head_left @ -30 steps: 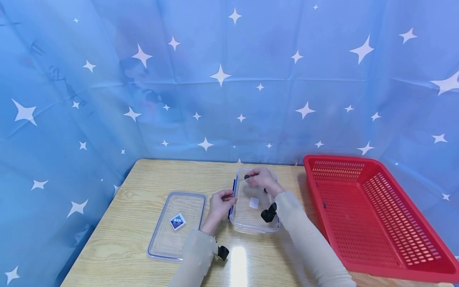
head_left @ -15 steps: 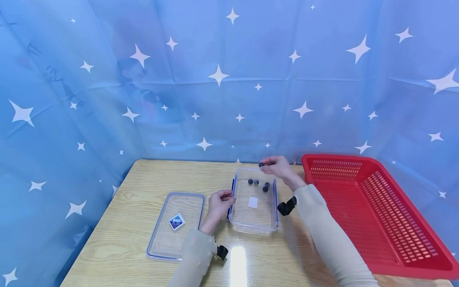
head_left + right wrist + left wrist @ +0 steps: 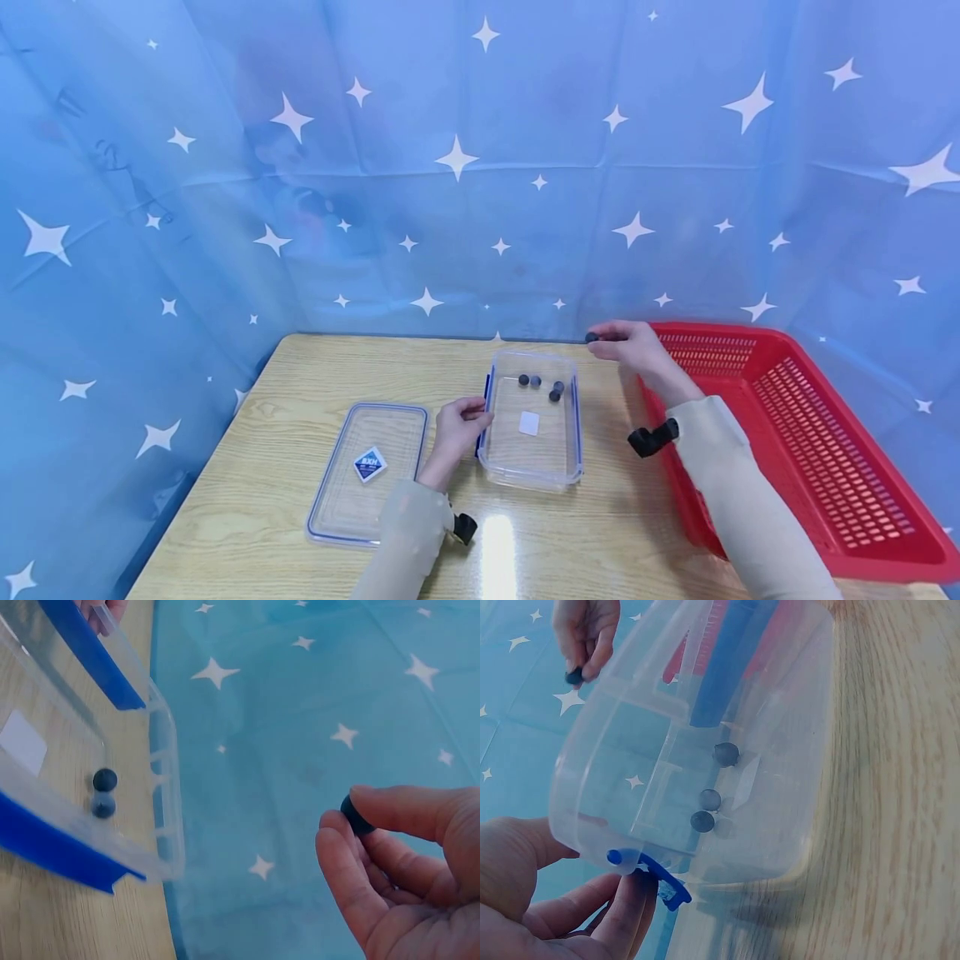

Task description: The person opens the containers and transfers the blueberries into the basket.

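Note:
A small dark blueberry (image 3: pixel 355 816) is pinched between thumb and fingertips of my right hand (image 3: pixel 636 346), raised between the clear plastic box and the red basket in the head view. The box (image 3: pixel 528 482), rimless of its lid, has blue side clasps and a white square label on its floor. Several blueberries (image 3: pixel 726 754) lie inside, toward its far end. On the left side, my left hand (image 3: pixel 455 435) grips the box's edge, thumb against the wall and fingers at the blue clasp (image 3: pixel 664 877).
The clear lid (image 3: pixel 347 504) with a blue seal and a BXH sticker lies flat, left of the box. To the right stands the large red basket (image 3: pixel 810 492), partly behind my right forearm. A starry blue curtain (image 3: pixel 450 208) hangs behind the table.
My right hand has risen out of the box with a blueberry and moved right toward the basket. The left hand and box stay in place.

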The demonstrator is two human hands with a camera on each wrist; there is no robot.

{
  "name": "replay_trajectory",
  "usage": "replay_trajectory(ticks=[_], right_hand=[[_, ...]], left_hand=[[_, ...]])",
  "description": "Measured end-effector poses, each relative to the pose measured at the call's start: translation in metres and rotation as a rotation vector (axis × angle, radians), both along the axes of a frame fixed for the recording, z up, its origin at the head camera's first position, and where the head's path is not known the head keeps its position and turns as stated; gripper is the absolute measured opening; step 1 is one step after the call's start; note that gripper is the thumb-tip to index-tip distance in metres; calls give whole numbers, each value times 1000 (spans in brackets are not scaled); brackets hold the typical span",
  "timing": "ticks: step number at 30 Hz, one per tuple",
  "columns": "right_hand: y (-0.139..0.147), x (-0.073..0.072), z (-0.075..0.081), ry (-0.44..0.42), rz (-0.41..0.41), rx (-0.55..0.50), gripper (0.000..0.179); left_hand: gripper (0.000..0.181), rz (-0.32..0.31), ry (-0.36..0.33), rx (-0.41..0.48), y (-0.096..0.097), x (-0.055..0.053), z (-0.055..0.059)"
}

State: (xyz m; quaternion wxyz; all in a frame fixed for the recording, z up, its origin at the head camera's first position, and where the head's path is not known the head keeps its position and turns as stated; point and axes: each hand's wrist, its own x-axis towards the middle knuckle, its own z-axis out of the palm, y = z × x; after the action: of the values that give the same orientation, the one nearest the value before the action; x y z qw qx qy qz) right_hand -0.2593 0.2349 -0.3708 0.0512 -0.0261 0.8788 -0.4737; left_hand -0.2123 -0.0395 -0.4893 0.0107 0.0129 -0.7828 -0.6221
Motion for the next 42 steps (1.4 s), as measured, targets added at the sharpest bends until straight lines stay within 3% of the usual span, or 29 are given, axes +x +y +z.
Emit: replay_trajectory(ticks=[14, 21, 25, 34, 39, 42], right_hand=[[51, 34, 3, 22, -45, 27, 48], [81, 53, 2, 62, -59, -9, 48], [100, 62, -2, 86, -73, -83, 36], [134, 75, -16, 25, -59, -300, 19], [151, 75, -29, 11, -21, -483, 21], [160, 74, -38, 6, 12, -518, 25]], left_hand=[[28, 1, -17, -1, 0, 0, 0], [27, -4, -14, 0, 0, 1, -1], [27, -3, -11, 1, 0, 1, -1], [27, 2, -11, 3, 1, 1, 0], [26, 10, -30, 2, 1, 1, 0], [26, 8, -21, 1, 1, 2, 1]])
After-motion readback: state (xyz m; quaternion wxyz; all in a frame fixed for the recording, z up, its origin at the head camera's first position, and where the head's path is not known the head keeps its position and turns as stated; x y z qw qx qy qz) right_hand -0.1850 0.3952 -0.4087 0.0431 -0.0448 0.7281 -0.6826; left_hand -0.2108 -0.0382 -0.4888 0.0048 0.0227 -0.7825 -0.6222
